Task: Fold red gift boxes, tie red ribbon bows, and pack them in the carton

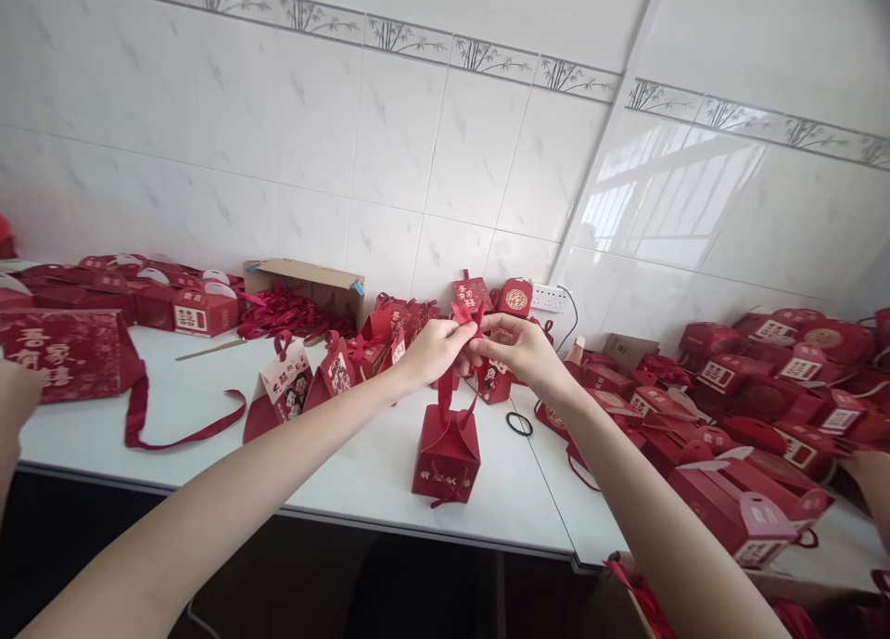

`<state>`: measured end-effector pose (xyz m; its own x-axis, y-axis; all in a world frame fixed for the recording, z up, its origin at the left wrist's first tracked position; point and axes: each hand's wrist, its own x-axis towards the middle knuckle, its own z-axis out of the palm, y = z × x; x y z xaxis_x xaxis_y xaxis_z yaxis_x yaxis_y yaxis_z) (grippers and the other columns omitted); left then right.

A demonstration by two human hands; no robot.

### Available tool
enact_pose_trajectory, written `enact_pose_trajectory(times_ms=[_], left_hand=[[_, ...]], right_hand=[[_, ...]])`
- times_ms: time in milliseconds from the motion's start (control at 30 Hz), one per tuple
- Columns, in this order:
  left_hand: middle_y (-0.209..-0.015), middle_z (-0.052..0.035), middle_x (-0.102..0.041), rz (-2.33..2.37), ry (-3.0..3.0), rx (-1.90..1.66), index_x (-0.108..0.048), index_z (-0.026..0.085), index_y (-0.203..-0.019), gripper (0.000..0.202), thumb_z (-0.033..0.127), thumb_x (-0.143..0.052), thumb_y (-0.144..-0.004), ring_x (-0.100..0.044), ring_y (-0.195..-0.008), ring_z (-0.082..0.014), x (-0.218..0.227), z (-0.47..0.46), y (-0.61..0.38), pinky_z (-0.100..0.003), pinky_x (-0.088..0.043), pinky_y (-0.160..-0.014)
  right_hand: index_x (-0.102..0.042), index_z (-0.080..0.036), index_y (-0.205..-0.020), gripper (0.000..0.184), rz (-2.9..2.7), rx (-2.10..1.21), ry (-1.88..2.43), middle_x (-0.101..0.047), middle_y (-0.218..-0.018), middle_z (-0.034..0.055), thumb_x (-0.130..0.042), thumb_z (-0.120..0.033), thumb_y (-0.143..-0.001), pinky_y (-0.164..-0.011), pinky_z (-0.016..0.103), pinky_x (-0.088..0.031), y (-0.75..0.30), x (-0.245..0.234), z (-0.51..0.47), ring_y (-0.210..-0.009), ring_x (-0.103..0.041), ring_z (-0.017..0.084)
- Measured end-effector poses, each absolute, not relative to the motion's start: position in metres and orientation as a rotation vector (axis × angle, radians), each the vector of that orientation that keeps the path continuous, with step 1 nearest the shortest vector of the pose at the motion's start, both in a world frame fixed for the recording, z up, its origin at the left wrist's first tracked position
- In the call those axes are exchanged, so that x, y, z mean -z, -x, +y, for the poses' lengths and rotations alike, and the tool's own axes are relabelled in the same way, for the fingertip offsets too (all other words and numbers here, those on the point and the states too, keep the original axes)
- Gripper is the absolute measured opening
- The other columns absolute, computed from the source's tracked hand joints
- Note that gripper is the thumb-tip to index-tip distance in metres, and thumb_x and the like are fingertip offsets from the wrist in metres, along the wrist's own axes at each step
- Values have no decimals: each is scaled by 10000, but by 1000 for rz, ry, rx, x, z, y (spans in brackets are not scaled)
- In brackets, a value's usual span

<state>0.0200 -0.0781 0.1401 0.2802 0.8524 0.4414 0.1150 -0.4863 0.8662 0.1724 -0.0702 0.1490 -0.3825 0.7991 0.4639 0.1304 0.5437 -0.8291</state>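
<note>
Fingers of your left hand (435, 351) and right hand (521, 347) pinch together on a red ribbon (445, 393); the small red box (445, 453) stands at six o'clock from them on the white desk (518, 481). Stacked cartons (782, 402) crowd three o'clock; tiled wall (389, 120) rises at twelve.

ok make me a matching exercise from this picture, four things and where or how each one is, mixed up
1. cube-shaped red box
2. ring
3. socket strip
4. cardboard box

A. white, at the foot of the tiled wall
B. loose ribbons piled at its open side
C. ribbon reaching up to the left hand and right hand
D. black, lying flat on the table

Pairs: 1-C, 2-D, 3-A, 4-B
</note>
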Motion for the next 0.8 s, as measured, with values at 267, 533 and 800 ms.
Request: enact_pose_trajectory(times_ms=[267,533,800], left_hand=[[-626,-30,-639,809,-1721,-1252,-554,127,-680,303,339,-466,-877,-537,-475,-92,-141,-72,-17,-243,-433,-533],[-599,1,-576,852,-1828,-1289,-596,136,-720,284,318,-450,-882,-560,-590,-116,-136,-67,-13,-250,-436,-641],[-653,11,-585,980,-2467,-1186,-612,168,-767,243,233,-409,-884,-528,-597,-120,-141,-75,-8,-226,-381,-573]], right_hand=[[-557,-187,-627,342,-1643,-681,759,-504,-590,-32,-634,-507,-719,-568,244,-380,-171,-145,-63,-551,-453,96],[-666,-223,-673,297,-1834,-440,727,-561,-983,49,-564,-474,-796,-857,353,-416,-175,-117,-70,-964,-528,205],[-513,-211,-844,332,-1771,-935,675,-611,-795,-9,-709,-416,-671,-687,261,-461,-174,-111,-64,-755,-583,133]])
